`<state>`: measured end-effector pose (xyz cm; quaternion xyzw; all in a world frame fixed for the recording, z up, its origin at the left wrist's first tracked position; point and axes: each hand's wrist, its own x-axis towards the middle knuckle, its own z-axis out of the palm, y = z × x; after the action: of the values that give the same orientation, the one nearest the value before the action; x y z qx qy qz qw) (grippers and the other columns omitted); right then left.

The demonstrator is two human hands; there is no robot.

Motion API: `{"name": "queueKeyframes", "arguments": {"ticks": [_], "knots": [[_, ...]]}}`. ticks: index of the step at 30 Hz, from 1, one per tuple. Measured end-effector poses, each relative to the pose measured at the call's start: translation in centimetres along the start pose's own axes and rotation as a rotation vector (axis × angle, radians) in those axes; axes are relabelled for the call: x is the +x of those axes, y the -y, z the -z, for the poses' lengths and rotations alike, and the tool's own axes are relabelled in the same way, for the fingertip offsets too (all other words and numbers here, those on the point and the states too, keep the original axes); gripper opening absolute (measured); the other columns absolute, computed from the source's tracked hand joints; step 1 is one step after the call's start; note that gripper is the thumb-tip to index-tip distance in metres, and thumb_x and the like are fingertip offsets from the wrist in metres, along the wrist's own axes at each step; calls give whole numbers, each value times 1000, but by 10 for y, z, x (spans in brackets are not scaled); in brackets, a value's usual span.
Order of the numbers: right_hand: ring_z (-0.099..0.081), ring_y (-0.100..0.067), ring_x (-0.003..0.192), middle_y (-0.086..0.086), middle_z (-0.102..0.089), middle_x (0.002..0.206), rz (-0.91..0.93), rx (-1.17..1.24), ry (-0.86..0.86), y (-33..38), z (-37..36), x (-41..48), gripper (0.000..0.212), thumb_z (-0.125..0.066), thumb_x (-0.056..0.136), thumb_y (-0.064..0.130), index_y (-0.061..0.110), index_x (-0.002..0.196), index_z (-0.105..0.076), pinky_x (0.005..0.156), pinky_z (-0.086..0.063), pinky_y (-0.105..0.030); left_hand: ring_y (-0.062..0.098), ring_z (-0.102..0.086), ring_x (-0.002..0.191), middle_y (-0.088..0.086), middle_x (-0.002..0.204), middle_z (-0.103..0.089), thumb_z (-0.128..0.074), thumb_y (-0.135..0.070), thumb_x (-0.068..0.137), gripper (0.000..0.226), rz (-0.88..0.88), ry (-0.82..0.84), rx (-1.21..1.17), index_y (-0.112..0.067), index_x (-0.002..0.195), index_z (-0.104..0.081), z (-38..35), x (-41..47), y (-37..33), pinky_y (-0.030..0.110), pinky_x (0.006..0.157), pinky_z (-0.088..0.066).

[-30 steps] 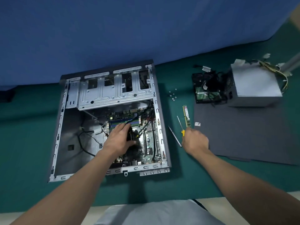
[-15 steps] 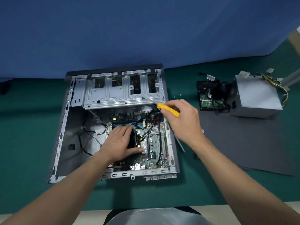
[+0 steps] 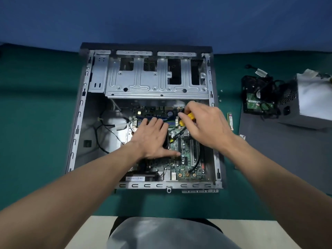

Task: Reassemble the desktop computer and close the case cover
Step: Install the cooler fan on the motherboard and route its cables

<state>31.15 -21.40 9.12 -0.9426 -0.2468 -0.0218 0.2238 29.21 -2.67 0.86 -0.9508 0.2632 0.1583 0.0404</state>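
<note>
Saw computer case (image 3: 79, 123) lying open, centre of green table (image 3: 36, 123), circuit board (image 3: 188, 159) inside. Noted power supply (image 3: 314, 101) far right, hard drive (image 3: 256, 103) beside it. Found left hand (image 3: 152, 139) flat over board's middle, fingers straight. Found right hand (image 3: 206, 123) above board's upper right, fingers curled round yellow screwdriver (image 3: 190, 116). Spotted memory stick (image 3: 230, 121) just right of case.

Screwdriver (image 3: 190, 116) tip hidden, power supply (image 3: 312, 101) cropped right

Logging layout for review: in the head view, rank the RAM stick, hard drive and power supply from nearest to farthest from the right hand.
1. RAM stick, just right of the right hand.
2. Hard drive, farther right and further back.
3. Power supply, at the far right edge.
</note>
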Motion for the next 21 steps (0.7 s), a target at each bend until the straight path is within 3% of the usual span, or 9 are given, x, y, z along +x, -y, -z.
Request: {"name": "queueKeyframes", "arguments": {"ticks": [5, 13, 17, 21], "knots": [[-50, -22, 45, -1, -56, 60, -20, -18, -26, -3, -6, 2, 23, -53, 95, 23, 6, 81, -56, 43, -44, -35, 24, -44, 89, 9, 101, -52, -3, -88, 75, 90, 37, -92, -24, -13, 101, -45, -8, 2, -4, 46, 82, -39], [-45, -26, 44, -1, -51, 58, -54, -105, 74, -2, -7, 6, 21, -55, 93, 23, 8, 78, -55, 45, -42, -33, 26, -48, 88, 10, 99, -53, -19, -80, 82, 73, 12, -139, -42, -14, 98, -45, -14, 5, -2, 43, 75, -41], [-59, -32, 66, -6, -55, 75, -55, -257, 315, 3, -13, 10, 24, -51, 98, 29, 9, 88, -60, 56, -39, -34, 26, -48, 90, 11, 100, -53, -19, -79, 82, 72, 15, -129, -39, -14, 99, -44, -13, 4, -3, 42, 75, -41], [-59, -35, 81, -8, -56, 85, -105, -237, 513, 4, -16, 25, 10, -56, 93, 14, 7, 86, -60, 65, -46, -36, 27, -48, 93, 11, 102, -54, -21, -78, 81, 71, 18, -126, -59, -14, 101, -44, -12, 4, -3, 43, 77, -42]]}}
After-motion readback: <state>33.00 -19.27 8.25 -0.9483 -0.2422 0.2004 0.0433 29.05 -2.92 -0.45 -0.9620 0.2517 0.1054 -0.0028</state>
